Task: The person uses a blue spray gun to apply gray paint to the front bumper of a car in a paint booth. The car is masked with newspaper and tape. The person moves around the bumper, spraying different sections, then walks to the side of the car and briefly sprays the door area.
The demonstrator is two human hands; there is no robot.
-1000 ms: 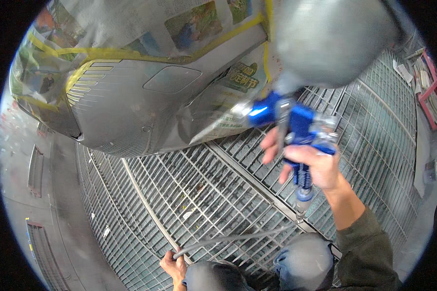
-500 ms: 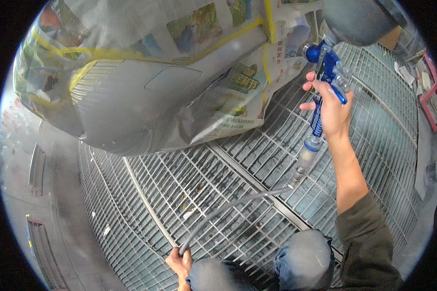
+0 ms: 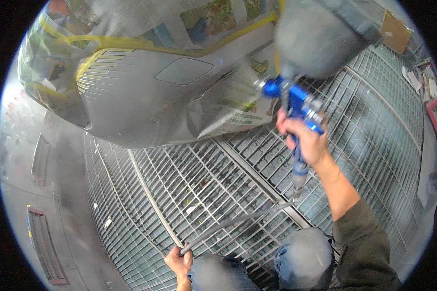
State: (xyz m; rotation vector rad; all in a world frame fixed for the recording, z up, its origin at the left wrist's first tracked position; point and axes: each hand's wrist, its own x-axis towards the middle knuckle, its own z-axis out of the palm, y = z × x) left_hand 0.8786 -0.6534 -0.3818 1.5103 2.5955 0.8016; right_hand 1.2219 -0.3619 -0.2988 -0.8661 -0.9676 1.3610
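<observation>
My right hand [image 3: 311,141] is closed round the handle of a blue spray gun [image 3: 296,99], which is smeared by motion. A large grey paint cup [image 3: 320,41] sits on top of the gun, whose nozzle points left toward a grey car body panel [image 3: 131,92]. From the foot of the handle a grey air hose [image 3: 228,223] runs down to the left. My left hand [image 3: 178,262] grips that hose low in the picture, beside my knee. Printed masking paper [image 3: 165,34], edged with yellow tape [image 3: 199,51], covers the parts around the bare panel.
Beneath me lies a metal floor grating [image 3: 179,189] with scraps of paper on it. A cardboard piece [image 3: 395,33] stands at the far right, near a red-framed rack [image 3: 433,114]. Along the left wall [image 3: 78,228] are slotted vents [image 3: 46,242].
My right hand has brought the spray gun left and nearer, so its nozzle is closer to the panel. The cup shows larger. My left hand has stayed almost in place on the hose.
</observation>
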